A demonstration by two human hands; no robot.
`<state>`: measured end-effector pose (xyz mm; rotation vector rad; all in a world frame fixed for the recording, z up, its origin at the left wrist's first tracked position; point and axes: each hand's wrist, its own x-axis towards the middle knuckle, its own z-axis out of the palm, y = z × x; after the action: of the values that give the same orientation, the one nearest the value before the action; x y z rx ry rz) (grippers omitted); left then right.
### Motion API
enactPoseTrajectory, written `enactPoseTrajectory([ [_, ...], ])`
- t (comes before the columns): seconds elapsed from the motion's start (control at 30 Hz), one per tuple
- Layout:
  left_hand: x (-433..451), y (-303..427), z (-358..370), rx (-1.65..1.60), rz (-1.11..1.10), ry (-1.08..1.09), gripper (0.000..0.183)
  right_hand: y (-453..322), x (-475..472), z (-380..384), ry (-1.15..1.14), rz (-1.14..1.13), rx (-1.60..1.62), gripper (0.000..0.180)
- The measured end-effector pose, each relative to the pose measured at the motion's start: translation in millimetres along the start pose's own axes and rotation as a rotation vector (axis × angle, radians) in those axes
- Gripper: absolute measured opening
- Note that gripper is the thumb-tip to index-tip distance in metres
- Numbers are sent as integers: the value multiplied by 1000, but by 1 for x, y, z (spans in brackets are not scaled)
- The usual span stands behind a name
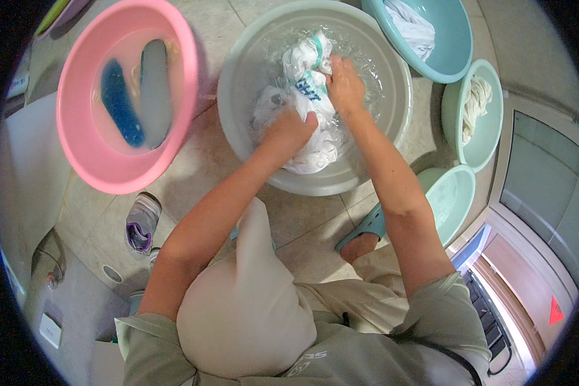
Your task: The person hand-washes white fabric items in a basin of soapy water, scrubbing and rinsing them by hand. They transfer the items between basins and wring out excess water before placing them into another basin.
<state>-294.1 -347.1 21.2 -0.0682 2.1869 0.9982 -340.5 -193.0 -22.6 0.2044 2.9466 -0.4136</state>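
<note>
A wet white garment (313, 149) with dark blue lettering and green trim lies bunched in water in a large pale grey plastic basin (234, 103). My left hand (290, 129) grips the garment's left side, its thumb up and its fingers partly hidden by cloth and water. On the other side, my right hand (346, 86) holds the upper right part of the bundle, with its fingertips tucked against the cloth. Water splashes and ripples around both hands.
Left stands a pink basin (125, 181) holding cloudy water, a blue insole-shaped piece (120, 103) and a grey one (154, 91). A blue basin (451, 65) and a green basin (487, 140) hold pale cloth. Another green basin (456, 193) contains water. A sneaker (142, 222) sits on the tiles.
</note>
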Motion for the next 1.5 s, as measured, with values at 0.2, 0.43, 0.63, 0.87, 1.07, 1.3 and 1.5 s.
enactPoseTrajectory([
  [0.2, 4, -12, -4, -18, 212, 95, 64, 16, -5, -62, 210, 268, 1115, 24],
  [0.43, -15, -11, 11, 522, 562, 263, 55, -14, -54, -96, 442, -203, 350, 22],
  [0.63, -13, -3, 12, 642, 508, -43, 49, -9, -12, -1, 340, -239, -56, 36],
  [0.87, 9, -17, 18, 646, 344, -195, 48, -6, 44, -26, 229, 278, 897, 43],
  [1.07, 7, -8, 8, 614, 229, -136, 58, -14, -35, -71, -26, -71, 983, 51],
  [1.3, -9, -7, 24, 614, 384, 87, 61, -5, 13, 9, 168, -339, -255, 49],
  [1.5, -4, -13, 24, 719, 479, 72, 61, -14, 26, -43, -18, 420, 1090, 52],
])
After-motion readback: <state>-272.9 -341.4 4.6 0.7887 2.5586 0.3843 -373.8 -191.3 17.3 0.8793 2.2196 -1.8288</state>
